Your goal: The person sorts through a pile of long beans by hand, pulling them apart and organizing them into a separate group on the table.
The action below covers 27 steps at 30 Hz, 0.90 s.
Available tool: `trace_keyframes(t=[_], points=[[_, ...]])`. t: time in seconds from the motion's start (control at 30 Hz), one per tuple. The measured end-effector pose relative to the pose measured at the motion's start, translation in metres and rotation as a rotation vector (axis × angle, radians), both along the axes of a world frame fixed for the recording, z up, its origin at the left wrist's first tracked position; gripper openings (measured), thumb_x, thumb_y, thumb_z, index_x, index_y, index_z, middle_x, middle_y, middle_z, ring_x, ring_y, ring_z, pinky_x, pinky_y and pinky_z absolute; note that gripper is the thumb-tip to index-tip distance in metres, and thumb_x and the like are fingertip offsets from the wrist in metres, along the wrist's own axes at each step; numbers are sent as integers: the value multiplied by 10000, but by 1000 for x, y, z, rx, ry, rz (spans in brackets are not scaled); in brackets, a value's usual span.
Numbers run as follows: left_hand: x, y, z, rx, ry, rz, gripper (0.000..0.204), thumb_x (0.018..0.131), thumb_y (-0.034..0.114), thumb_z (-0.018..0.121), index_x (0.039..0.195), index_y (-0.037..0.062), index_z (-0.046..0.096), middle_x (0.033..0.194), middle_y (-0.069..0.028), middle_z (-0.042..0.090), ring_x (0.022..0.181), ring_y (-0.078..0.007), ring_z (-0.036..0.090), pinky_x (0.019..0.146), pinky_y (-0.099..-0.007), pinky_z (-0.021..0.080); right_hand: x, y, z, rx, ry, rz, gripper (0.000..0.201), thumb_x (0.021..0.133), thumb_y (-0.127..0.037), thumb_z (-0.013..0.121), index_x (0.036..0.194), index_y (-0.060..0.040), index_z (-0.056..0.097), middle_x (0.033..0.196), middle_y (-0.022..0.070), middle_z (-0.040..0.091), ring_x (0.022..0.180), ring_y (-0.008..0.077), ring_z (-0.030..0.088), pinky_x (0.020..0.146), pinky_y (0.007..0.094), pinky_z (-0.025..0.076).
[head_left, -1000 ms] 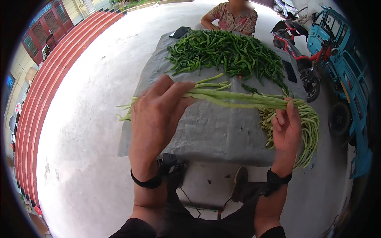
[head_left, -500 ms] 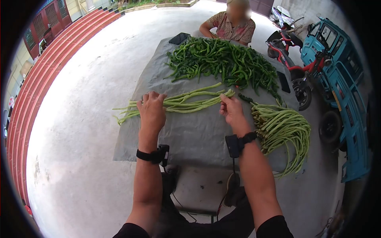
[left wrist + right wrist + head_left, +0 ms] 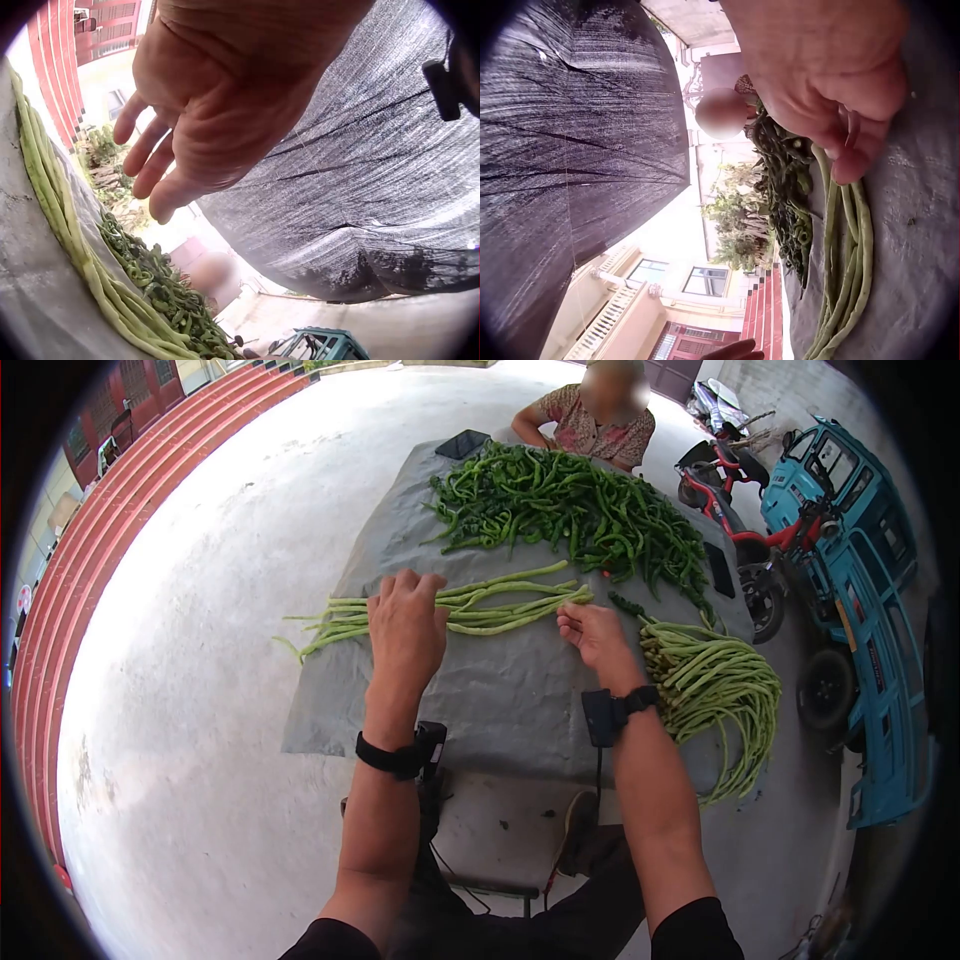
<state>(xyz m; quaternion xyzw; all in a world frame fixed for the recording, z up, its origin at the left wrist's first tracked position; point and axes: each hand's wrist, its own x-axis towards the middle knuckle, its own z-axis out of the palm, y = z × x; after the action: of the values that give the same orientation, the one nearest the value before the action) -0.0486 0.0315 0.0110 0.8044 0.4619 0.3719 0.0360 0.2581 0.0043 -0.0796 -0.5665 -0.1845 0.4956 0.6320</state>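
Observation:
A loose bundle of long green beans [image 3: 500, 610] lies across the grey sheet on the table. My left hand [image 3: 407, 625] hovers over the left part of the bundle, fingers relaxed; the left wrist view shows this hand [image 3: 217, 112] apart from the beans [image 3: 56, 187], holding nothing. At the bundle's right end, my right hand [image 3: 595, 635] has its fingers curled and pinches the bean ends. In the right wrist view, the thumb and fingers of the right hand [image 3: 832, 97] meet at the tips of the beans [image 3: 847, 255].
A larger heap of long beans [image 3: 710, 680] hangs over the table's right edge. Green chili peppers [image 3: 570, 510] cover the far side of the grey sheet [image 3: 500, 710]. Dark phones [image 3: 463, 444] lie by the peppers. A person [image 3: 600, 420] sits opposite; a blue three-wheeler [image 3: 850, 560] stands right.
The bundle, earlier held up stretched between both hands, now lies on the sheet. My right hand moved left from the heap to the bundle's end; my left hand let go and lifted.

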Motion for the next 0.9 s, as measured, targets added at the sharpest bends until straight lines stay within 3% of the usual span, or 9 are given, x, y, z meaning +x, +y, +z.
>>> trace_keyframes(t=[0.17, 0.27, 0.5, 0.77, 0.9], points=[[7, 0, -1, -36, -22, -30, 283, 848, 84, 791, 1124, 106, 733, 1078, -99, 689, 1103, -333, 635, 913, -461, 475, 9, -21, 11, -51, -160, 23, 151, 984, -81, 709, 1056, 50, 683, 916, 113, 731, 714, 178, 716, 578, 317, 603], [12, -1, 1, -16, -80, -60, 262, 858, 93, 788, 1114, 105, 733, 1025, -88, 690, 1030, -318, 664, 868, -453, 494, 4, -44, 22, -21, -233, -112, 183, 1002, -93, 691, 1130, 34, 660, 926, 113, 721, 698, 163, 704, 554, 300, 589], [38, -8, 6, -100, -266, -181, 122, 915, 58, 733, 1036, 56, 732, 921, -111, 711, 801, -312, 716, 698, -426, 539, -3, -109, 42, 51, -291, 108, 214, 1010, -129, 711, 1174, -1, 661, 919, 70, 714, 643, 104, 666, 504, 252, 530], [77, -29, 11, -186, -322, -345, 76, 919, 6, 722, 994, 9, 711, 866, -61, 674, 700, -147, 618, 670, -300, 504, -5, -148, 60, 104, -453, 197, 142, 1019, -120, 702, 1117, -19, 683, 875, 37, 700, 610, 65, 627, 500, 223, 496], [94, -39, 5, -219, -276, -393, 66, 950, 33, 710, 1005, 1, 726, 835, -22, 654, 708, -89, 545, 660, -274, 452, 11, -172, 74, 125, -471, 101, 125, 996, -125, 696, 1047, -11, 695, 842, 54, 706, 613, 77, 624, 496, 236, 485]])
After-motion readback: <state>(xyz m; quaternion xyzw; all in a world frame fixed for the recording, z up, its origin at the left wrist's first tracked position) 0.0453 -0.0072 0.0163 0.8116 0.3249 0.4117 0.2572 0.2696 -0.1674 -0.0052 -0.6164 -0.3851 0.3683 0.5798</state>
